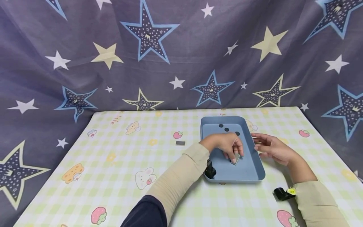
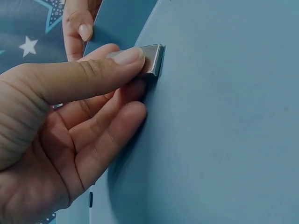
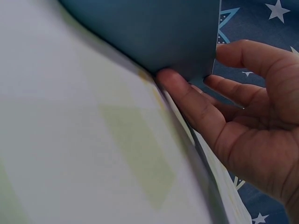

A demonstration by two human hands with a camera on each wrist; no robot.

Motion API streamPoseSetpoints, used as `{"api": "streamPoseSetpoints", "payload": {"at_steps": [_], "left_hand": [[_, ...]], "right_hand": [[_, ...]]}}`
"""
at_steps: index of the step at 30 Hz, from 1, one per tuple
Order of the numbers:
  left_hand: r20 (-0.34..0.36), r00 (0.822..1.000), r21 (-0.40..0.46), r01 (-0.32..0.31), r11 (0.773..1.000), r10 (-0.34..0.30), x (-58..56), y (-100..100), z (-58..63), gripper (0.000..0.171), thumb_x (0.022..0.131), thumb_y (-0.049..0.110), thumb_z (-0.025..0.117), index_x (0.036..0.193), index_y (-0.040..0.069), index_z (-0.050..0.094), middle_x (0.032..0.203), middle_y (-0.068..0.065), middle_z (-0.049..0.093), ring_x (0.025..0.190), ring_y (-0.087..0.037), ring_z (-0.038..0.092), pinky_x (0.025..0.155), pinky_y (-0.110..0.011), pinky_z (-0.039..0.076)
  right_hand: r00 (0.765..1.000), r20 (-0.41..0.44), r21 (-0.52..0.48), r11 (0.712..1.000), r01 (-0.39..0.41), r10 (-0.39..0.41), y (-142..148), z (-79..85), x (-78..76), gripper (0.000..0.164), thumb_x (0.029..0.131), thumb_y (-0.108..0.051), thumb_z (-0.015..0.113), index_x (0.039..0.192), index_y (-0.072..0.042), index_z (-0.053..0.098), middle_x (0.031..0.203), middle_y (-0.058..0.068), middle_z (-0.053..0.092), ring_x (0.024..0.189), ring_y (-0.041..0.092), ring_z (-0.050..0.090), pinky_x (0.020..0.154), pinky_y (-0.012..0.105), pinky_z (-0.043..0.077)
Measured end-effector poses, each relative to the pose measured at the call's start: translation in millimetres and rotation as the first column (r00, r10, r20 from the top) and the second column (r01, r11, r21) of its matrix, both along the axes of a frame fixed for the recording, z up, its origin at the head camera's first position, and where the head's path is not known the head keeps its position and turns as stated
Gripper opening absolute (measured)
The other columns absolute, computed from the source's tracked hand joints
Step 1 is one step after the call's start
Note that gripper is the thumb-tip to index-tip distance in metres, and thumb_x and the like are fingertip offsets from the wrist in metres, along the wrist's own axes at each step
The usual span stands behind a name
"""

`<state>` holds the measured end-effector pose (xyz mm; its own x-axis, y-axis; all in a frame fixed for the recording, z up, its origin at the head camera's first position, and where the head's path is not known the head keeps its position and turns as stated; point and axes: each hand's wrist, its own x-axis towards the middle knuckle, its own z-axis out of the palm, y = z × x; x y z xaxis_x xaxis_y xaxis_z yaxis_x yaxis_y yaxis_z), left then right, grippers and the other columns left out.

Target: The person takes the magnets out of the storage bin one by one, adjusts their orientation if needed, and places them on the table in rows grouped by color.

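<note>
A star-printed curtain [image 1: 175, 63] hung behind the desk [image 1: 122, 189], which was covered in a checked, cartoon-patterned cloth. On the desk's right half lay a blue tray [image 1: 246, 170]. The right hand [image 1: 272, 148] was at the tray's right wall, its grip apart, digits spread and touching the wall from outside. The left hand [image 1: 229, 143] reached in over the tray's left wall, its grip clamped on a silvery block [image 2: 153, 58], thumb against fingers. The block was inside the tray, tilted; contact with the tray's floor could not be confirmed. A small dark-topped bar [image 1: 180, 143] lay on the cloth, left of the tray. Three black discs [image 1: 226, 129] lay in the tray's far part, well apart from the block.
</note>
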<state>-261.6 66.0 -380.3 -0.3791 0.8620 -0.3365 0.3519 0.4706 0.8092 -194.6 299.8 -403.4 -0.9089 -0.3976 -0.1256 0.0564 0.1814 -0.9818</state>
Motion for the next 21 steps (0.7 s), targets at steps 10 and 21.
{"api": "streamPoseSetpoints", "payload": {"at_steps": [10, 21], "left_hand": [[0.105, 0.988, 0.019, -0.117, 0.993, 0.115, -1.9, -6.4, 13.0, 0.028, 0.075, -0.01, 0.078, 0.101, -0.003, 0.074, 0.077, -0.008, 0.064, 0.064, -0.016, 0.062, 0.063, -0.036, 0.059], [0.147, 0.973, 0.208, -0.204, 0.957, 0.176, 0.9, -18.7, 30.4, 0.028, 0.073, -0.007, 0.082, 0.099, -0.009, 0.071, 0.077, -0.011, 0.064, 0.067, -0.022, 0.067, 0.07, -0.038, 0.059]], "right_hand": [[1.0, -0.003, 0.001, 1.0, -0.004, 0.004, 0.5, 0.5, 0.1, 0.068, 0.098, -0.004, 0.057, 0.149, 0.012, 0.016, 0.143, 0.041, 0.027, 0.103, 0.008, 0.061, 0.08, 0.036, 0.056], [1.0, -0.001, -0.004, 1.0, -0.007, 0.007, 0.4, -0.5, -0.3, 0.068, 0.098, -0.004, 0.056, 0.149, 0.013, 0.015, 0.143, 0.041, 0.027, 0.103, 0.008, 0.061, 0.08, 0.035, 0.057]]}}
